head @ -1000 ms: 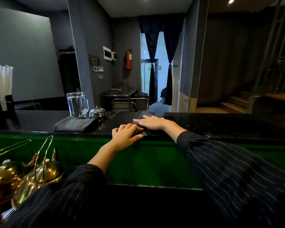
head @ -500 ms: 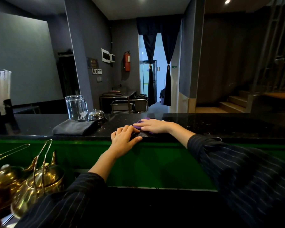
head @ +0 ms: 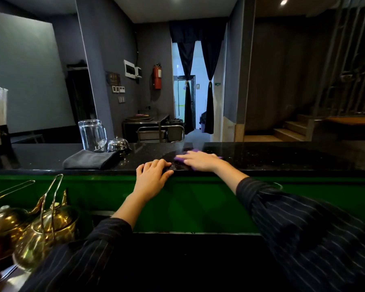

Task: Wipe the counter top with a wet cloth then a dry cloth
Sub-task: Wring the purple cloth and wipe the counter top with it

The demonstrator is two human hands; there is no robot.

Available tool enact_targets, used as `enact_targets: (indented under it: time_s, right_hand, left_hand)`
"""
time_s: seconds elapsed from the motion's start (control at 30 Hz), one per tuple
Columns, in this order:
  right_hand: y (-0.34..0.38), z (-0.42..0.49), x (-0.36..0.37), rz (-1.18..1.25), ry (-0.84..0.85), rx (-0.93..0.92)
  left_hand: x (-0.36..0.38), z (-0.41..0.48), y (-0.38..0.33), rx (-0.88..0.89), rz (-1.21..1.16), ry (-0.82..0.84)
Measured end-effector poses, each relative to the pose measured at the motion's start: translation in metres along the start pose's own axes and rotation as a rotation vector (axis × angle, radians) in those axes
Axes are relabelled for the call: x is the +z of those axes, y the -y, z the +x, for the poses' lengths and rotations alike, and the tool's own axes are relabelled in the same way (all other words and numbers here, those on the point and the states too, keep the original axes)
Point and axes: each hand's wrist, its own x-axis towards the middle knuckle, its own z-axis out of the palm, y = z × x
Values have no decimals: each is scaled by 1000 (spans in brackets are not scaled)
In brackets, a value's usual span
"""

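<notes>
While pressing purple cloth under flat right hand,
rests left hand, fingers relaxed, on counter edge.

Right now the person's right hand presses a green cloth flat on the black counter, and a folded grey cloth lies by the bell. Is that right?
Not quite. The head view shows that the cloth under the right hand is purple, not green. The rest holds: it lies flat on the black counter, and the folded grey cloth lies by the bell.
</notes>
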Motion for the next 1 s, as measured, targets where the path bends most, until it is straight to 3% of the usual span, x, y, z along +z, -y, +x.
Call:
enact_targets:
  time_s: [0.13, 0.23, 0.3, 0.4, 0.5, 0.6, 0.73, 0.83, 1.0]
  right_hand:
    - [-59, -17, -6, 73, -64, 412]
    - [-35, -11, -1, 9, -110, 635]
    - [-3, -6, 4, 4, -123, 563]
    - [19, -12, 15, 6, -126, 290]
    - [2, -45, 11, 47, -170, 156]
    - [-43, -75, 2, 80, -159, 197]
    - [-105, -101, -6, 99, -186, 367]
    - [-129, -119, -6, 62, -225, 412]
    - [-184, -151, -9, 81, -254, 459]
  left_hand:
    - [-1, 2, -9, -42, -7, 105]
    - [-5, 8, -9, -64, -22, 181]
    - [-7, 9, -8, -76, -23, 186]
    - [-8, 6, -13, -87, 17, 182]
    - [-6, -3, -27, -80, 110, 59]
    - [5, -19, -61, 89, 195, -60]
    - [25, -22, -133, 379, 174, 102]
    - [40, -14, -173, 339, 172, 204]
    - [55, -17, -183, 285, 293, 213]
